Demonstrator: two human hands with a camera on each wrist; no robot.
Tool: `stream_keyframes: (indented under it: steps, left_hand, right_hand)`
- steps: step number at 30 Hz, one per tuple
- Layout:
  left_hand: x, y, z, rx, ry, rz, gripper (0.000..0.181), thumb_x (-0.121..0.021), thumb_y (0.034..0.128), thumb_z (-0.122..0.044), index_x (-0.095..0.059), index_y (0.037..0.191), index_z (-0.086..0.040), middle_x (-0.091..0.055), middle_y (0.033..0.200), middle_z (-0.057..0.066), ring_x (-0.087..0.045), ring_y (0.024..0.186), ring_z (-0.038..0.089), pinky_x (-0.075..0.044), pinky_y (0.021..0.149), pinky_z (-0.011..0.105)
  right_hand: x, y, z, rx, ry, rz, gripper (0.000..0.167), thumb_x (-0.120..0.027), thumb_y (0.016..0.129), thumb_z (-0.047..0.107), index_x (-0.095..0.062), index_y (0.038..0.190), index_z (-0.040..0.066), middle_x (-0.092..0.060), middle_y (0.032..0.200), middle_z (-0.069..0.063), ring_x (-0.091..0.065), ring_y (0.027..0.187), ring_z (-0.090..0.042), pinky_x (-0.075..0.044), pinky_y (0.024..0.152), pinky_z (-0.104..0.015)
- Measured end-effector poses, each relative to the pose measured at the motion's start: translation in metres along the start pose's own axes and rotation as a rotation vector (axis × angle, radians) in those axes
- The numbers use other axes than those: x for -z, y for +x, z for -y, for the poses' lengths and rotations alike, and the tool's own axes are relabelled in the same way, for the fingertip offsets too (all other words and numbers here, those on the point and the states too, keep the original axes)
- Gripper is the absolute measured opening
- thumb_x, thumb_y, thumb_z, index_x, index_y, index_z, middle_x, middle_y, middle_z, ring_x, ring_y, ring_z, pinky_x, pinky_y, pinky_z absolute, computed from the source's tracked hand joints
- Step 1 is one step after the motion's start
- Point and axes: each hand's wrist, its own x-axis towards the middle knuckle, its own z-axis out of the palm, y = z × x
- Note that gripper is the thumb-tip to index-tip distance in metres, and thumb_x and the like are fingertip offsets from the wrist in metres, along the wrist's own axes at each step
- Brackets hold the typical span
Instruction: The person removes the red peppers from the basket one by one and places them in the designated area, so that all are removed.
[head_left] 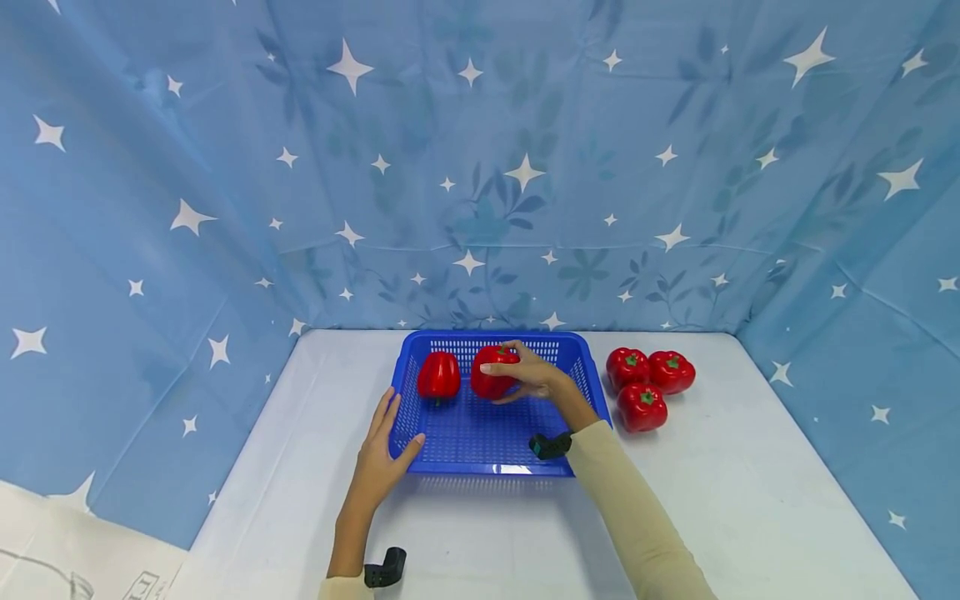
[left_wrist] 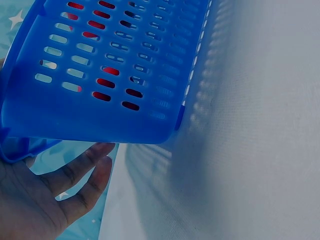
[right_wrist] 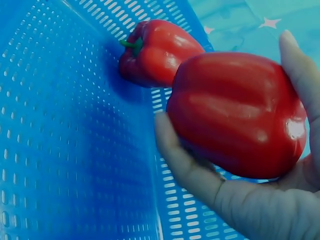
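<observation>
On my feed: apparently a staged recording booth. I see a white worktop (head_left: 750, 492), a blue curtain (head_left: 480, 167) printed with stars and leaves on three sides, and black wrist-worn cameras (head_left: 385, 568). Building type: I cannot tell.

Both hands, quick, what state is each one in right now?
Left hand: open, fingers fairly straight, at the left side of the blue basket.
Right hand: closed around a red bell pepper, holding it.
</observation>
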Motion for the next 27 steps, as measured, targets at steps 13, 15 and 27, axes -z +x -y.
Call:
stream_keyframes:
  steps: [13, 15, 27]
  left_hand:
    - [0.000, 0.001, 0.001, -0.007, 0.001, 0.002, 0.082, -0.063, 0.0904, -0.042, -0.026, 0.155, -0.008, -0.015, 0.165, 0.001, -0.020, 0.150, 0.034, -0.028, 0.112, 0.060]
    - [0.000, 0.001, 0.001, -0.005, 0.006, 0.004, 0.082, -0.063, 0.0903, -0.043, -0.026, 0.155, -0.009, -0.015, 0.165, 0.000, -0.020, 0.150, 0.034, -0.029, 0.112, 0.060]
    - [0.000, 0.001, 0.000, 0.003, 0.001, 0.007, 0.081, -0.063, 0.0906, -0.040, -0.025, 0.155, -0.009, -0.016, 0.165, 0.004, -0.020, 0.150, 0.035, -0.028, 0.112, 0.060]
  right_hand:
    - [0.006, -0.014, 0.003, 0.088, -0.038, 0.023, 0.069, -0.072, 0.087, 0.022, -0.031, 0.143, 0.022, -0.029, 0.150, -0.019, -0.036, 0.134, -0.051, -0.057, 0.080, -0.057]
    - [0.007, -0.017, 0.004, 0.101, -0.017, 0.037, 0.068, -0.072, 0.088, 0.018, -0.031, 0.143, 0.022, -0.028, 0.150, -0.018, -0.036, 0.134, -0.051, -0.056, 0.080, -0.058]
    - [0.023, -0.036, 0.011, 0.193, 0.070, -0.011, 0.073, -0.067, 0.090, 0.010, -0.024, 0.147, 0.022, -0.025, 0.151, -0.019, -0.036, 0.134, -0.051, -0.051, 0.088, -0.062]
